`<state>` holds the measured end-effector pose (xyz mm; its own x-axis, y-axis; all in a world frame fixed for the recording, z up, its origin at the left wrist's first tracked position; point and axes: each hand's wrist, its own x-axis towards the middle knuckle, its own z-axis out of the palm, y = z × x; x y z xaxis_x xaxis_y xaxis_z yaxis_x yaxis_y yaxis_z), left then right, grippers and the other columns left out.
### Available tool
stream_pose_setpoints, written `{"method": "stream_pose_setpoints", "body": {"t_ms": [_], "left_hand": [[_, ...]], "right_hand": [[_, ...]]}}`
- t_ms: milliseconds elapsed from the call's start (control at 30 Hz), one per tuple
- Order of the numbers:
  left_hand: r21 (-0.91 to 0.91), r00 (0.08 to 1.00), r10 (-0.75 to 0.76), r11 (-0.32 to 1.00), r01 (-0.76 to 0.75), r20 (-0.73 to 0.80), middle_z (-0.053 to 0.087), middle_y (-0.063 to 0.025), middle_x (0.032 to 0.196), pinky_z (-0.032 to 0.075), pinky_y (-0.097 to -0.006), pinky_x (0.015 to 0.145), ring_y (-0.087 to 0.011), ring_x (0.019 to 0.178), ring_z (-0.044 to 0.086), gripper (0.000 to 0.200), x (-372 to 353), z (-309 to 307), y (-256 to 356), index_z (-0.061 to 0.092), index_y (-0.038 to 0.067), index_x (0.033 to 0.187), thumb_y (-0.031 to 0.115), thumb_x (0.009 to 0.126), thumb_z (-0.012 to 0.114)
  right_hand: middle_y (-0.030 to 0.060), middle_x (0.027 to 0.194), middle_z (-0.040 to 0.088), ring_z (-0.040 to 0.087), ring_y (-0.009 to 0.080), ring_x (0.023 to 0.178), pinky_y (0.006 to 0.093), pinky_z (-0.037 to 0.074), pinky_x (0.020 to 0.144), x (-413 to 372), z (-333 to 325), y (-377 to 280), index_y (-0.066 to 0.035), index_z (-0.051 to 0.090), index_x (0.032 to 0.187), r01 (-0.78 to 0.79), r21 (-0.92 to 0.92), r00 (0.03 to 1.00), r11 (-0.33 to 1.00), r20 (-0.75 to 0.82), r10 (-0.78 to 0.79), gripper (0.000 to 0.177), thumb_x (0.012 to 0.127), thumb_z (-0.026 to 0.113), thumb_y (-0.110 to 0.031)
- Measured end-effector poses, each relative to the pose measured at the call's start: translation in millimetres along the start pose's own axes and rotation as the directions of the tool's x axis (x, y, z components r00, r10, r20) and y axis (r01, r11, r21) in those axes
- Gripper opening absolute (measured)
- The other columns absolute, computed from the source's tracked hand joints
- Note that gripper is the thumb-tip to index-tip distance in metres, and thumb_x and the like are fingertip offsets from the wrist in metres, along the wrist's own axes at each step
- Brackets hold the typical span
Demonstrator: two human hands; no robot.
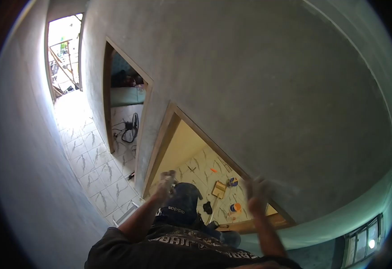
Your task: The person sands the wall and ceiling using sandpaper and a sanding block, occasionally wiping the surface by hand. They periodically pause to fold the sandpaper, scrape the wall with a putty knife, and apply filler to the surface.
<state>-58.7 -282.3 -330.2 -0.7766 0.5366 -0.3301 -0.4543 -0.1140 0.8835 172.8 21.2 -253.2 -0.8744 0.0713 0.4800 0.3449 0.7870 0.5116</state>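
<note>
- On the tiled floor [98, 168] beyond the nearer doorway [160, 143] stand an orange tub [235, 207] and, a little apart from it, a round tin [233, 181]. Both are too small to show what they hold.
- A flat brown board [219, 189] lies between them, slightly to one side.
- The grey wall [258, 89] fills most of the view. A second doorway shows a fan [134, 127] on the floor, and a window [362, 242] glows low on the right.
- A person in a dark cap [180, 205] has both arms raised toward the wall.
- The left hand [166, 179] is up by the door frame, fingers seemingly curled; I cannot tell whether it grips anything.
- The right hand [255, 190] is blurred at the wall; how far open it is I cannot tell.
- A pale flat thing [279, 186] lies against the wall beside that hand, its long axis running sideways away from the fingers.
</note>
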Motion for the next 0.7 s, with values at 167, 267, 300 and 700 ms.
{"method": "stream_pose_setpoints", "body": {"t_ms": [167,267,300,700], "left_hand": [[-0.114,0.925,0.217,0.975,-0.19,0.313,0.059,-0.0089,0.103,0.046,-0.023,0.058,-0.0113,0.077,0.057,0.03,11,44,-33,0.057,0.007,0.118,0.027,0.097,0.049],[-0.096,0.873,0.216,0.976,-0.193,0.437,0.057,-0.0076,0.115,0.048,-0.0268,0.08,-0.015,0.097,0.056,0.024,-2,73,-25,0.062,0.004,0.114,0.014,0.095,0.052],[-0.044,0.844,0.194,0.979,-0.199,0.5,0.055,-0.0068,0.117,0.046,-0.0278,0.085,-0.0155,0.103,0.055,0.023,-10,80,-18,0.062,0.002,0.113,0.008,0.094,0.053],[-0.179,0.855,0.074,0.984,0.022,0.513,0.055,-0.007,0.118,0.04,-0.0301,0.095,-0.0155,0.107,0.05,0.034,-35,92,-24,0.056,0.002,0.124,0.024,0.1,0.045]], "right_hand": [[0.0218,0.128,0.054,0.055,0.0352,0.116,0.0404,0.044,0.094,-53,-28,-102,0.001,0.055,0.118,-0.269,0.779,0.947,0.566,0.32,0.011,0.038,0.093,0.054,-0.028],[0.0181,0.116,0.061,0.056,0.0244,0.11,0.0356,0.041,0.094,-23,-56,-122,-0.001,0.052,0.127,-0.497,0.853,0.852,-0.157,0.514,0.097,0.044,0.096,0.041,-0.03],[0.0181,0.116,0.061,0.056,0.0244,0.11,0.0356,0.041,0.094,-19,-62,-128,-0.001,0.052,0.127,-0.498,0.851,0.853,-0.166,0.515,0.085,0.044,0.096,0.041,-0.03],[0.0116,0.107,0.063,0.059,0.0183,0.097,0.0315,0.046,0.085,-15,-66,-136,0.006,0.054,0.12,-0.487,0.825,0.827,-0.287,0.541,0.151,0.046,0.095,0.049,-0.032]]}}
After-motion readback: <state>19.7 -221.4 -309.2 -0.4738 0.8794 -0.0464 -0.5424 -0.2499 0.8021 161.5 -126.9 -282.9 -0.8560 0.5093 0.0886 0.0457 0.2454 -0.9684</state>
